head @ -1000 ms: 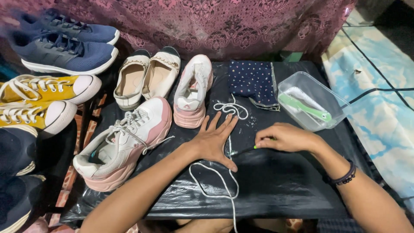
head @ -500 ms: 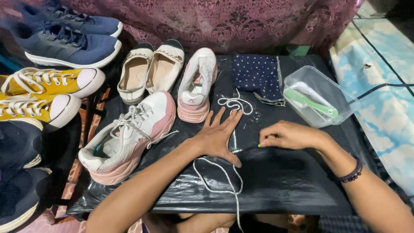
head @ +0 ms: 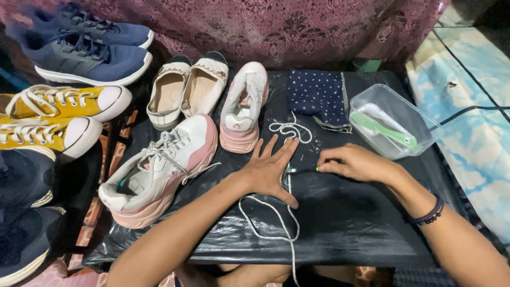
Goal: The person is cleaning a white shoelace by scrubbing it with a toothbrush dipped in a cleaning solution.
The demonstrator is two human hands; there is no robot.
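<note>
Working over the black plastic-covered bench (head: 340, 223), you are partway through treating a white shoelace (head: 276, 218) that runs down the middle of it, and I judge the step in hand to be cleaning or working one stretch of the lace while the rest is pinned. The laced pink-and-white sneaker (head: 159, 175) lies at about nine o'clock from your hands, its lace-less partner (head: 243, 106) at eleven o'clock, with the beige flats (head: 186, 90) further toward ten. A clear plastic tub (head: 419, 125) with a green brush (head: 385, 129) sits at two o'clock, the dotted navy cloth (head: 319, 95) at twelve. Your left hand (head: 271, 170) is spread flat, fingers open, pressing the lace to the bench; it grips nothing. Your right hand (head: 356, 162), at three o'clock from it, is closed in a pinch on a small green-tipped thing, too small to identify, touching the lace. A loose coil of lace (head: 289, 129) rests just beyond your fingertips, and the tail loops toward six o'clock and over the bench edge. The next move, as I judge it, calls for keeping the lace taut under the palm and shifting it along carefully.
</note>
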